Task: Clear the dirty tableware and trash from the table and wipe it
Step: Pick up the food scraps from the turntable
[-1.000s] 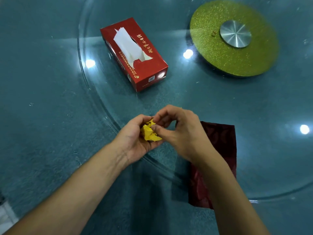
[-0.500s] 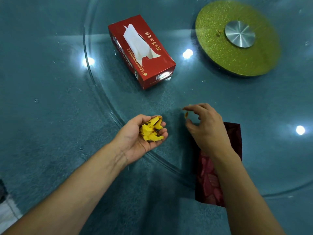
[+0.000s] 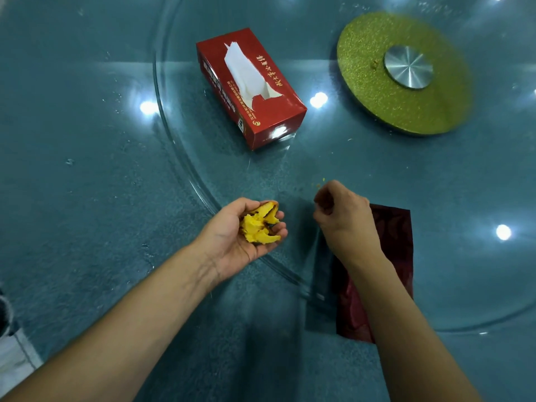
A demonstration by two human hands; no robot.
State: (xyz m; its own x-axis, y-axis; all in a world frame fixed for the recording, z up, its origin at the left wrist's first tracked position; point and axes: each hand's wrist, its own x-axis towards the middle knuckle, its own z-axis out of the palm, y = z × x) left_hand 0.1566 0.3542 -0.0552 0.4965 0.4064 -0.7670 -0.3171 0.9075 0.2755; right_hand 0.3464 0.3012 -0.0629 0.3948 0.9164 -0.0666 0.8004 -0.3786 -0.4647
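Note:
My left hand is palm up over the teal table, its fingers cupped round a clump of yellow food scraps. My right hand hovers over the glass turntable with its fingers curled together near tiny yellow crumbs; whether it pinches a crumb is hidden. A dark red cloth lies flat under my right wrist, partly covered by my forearm.
A red tissue box with a white tissue sticking out stands on the glass beyond my hands. The green-gold turntable base with its metal hub sits at the back right. A crumb lies on the base.
My hands have come apart. The right hand left the scraps in my left palm and moved right and forward to the crumbs on the glass. The left hand stayed cupped.

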